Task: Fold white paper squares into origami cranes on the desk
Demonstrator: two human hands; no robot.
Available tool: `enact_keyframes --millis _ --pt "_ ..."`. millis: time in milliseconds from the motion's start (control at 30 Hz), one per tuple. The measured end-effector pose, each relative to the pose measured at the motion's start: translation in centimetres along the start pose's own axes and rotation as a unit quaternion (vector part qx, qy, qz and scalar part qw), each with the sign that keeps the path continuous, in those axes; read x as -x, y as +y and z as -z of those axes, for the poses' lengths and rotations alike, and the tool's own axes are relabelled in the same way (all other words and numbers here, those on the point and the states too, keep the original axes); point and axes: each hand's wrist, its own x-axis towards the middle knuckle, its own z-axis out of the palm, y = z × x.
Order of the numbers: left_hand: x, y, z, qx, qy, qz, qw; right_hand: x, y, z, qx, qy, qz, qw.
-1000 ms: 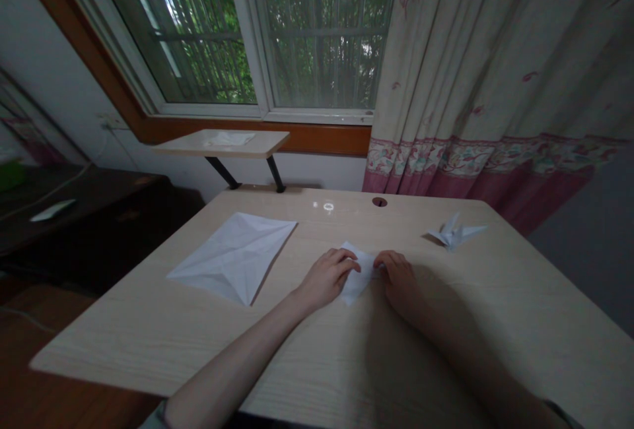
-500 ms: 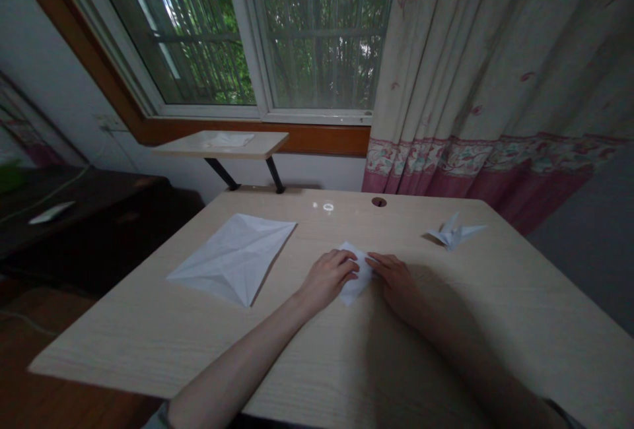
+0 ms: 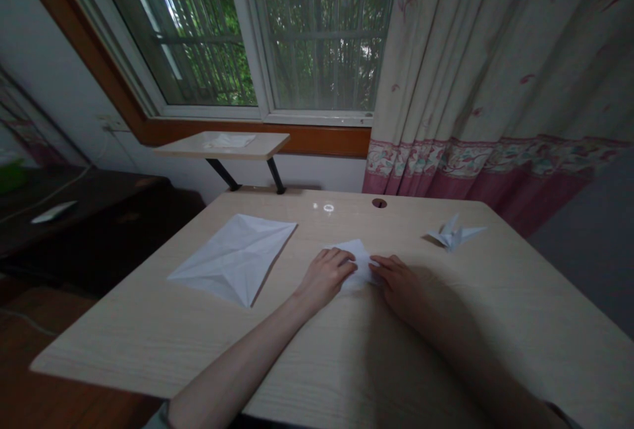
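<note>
The folded paper [image 3: 357,259] has turned since 1 s ago; now it lies flat at lower middle of frame on the surface [image 3: 148,343], betw. your L hand [image 3: 324,277] and R hand [image 3: 399,282]. Both grips are on it, but clamped or not, you cannot tell.

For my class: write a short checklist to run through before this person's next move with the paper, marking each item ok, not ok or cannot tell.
1. Left hand resting on the folded paper: ok.
2. Right hand fingertips at that paper's right side: ok.
3. Paper lying flat on the desk: ok.
4. Paper's edges lined up: cannot tell, hands cover them.
5. Creased sheet lying apart from the hands: ok.
6. Paper crane lying apart from the hands: ok.
</note>
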Motion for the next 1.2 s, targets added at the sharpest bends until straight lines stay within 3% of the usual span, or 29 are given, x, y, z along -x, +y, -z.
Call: enact_keyframes --millis 267,500,833,1067,1200 --pt "0.0 0.1 -0.3 -0.019 0.029 0.041 0.999 -0.5 -0.3 0.9 0.005 -0.048 0.01 0.999" --pt "0.0 0.0 -0.5 -0.021 0.031 0.059 0.998 0.0 -0.2 0.7 -0.019 -0.01 0.032 0.999" --pt "-0.2 0.9 -0.1 0.094 0.032 0.095 0.991 -0.4 -1.4 2.0 -0.025 -0.028 0.018 0.999" --pt "-0.3 1.2 0.2 0.127 -0.005 0.115 0.985 -1.2 -2.4 3.3 -0.031 -0.072 -0.027 0.997" --pt "-0.3 1.5 0.3 0.141 -0.004 0.121 0.982 -1.0 -2.2 3.1 -0.038 -0.062 -0.034 0.997"
